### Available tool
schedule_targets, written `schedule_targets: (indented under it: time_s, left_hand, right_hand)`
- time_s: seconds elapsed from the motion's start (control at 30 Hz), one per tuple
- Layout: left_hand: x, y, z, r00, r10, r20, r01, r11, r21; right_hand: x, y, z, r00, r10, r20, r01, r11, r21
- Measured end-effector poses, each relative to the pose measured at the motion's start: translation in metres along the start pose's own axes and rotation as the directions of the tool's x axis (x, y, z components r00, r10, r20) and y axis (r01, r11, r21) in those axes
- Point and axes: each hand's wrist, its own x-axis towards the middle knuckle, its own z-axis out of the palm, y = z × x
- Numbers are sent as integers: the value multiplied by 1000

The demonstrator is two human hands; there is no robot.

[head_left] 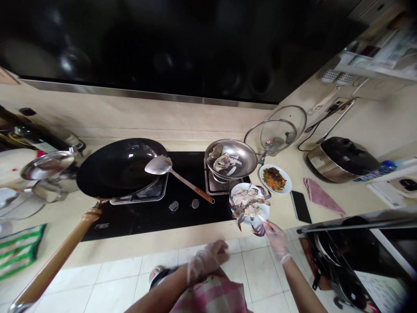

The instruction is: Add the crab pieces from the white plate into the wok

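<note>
Both my hands wear clear plastic gloves. My right hand (276,237) reaches up to the near edge of a white plate of cut crab pieces (250,203) and pinches a crab leg there. My left hand (206,260) hangs low in front of my pink checked apron, fingers curled in, with nothing visible in it. Behind the plate, a steel pan (232,160) on the right burner holds a few crab pieces. A large black wok (120,167) with a long wooden handle sits on the left burner, a metal ladle (169,169) resting on its rim.
A small plate of chopped seasoning (275,178), a glass lid (272,134), a black phone (300,206), a pink cloth (321,198) and a rice cooker (342,158) stand on the counter to the right. Steel pots and lids (48,171) crowd the left.
</note>
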Motion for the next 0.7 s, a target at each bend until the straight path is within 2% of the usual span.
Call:
schedule_targets:
  time_s: [0.13, 0.2, 0.27, 0.37, 0.5, 0.7]
  left_hand:
    - [61, 5, 78, 986, -139, 94, 156, 964, -213]
    - [82, 9, 104, 985, -151, 84, 171, 923, -344]
    - [98, 13, 120, 988, -138, 65, 152, 868, -473]
    - [111, 18, 133, 992, -119, 51, 125, 770, -625]
    - [120, 23, 138, 993, -107, 50, 108, 656, -747]
    - [127, 25, 135, 992, -108, 65, 116, 582, -805]
  right_hand:
    - [-19, -6, 6, 993, 76, -89, -65, 991, 117]
    - [-26, -9, 5, 985, 121, -123, -100, 981, 163]
    - [-32, -11, 2, 974, 168, -150, -136, 970, 202]
    - [-41, -11, -3, 957, 231, -177, -185, 951, 246]
    - [-47, -12, -8, 935, 290, -204, -229, 933, 276]
    - [-50, -23, -22, 930, 312, -191, -255, 928, 273]
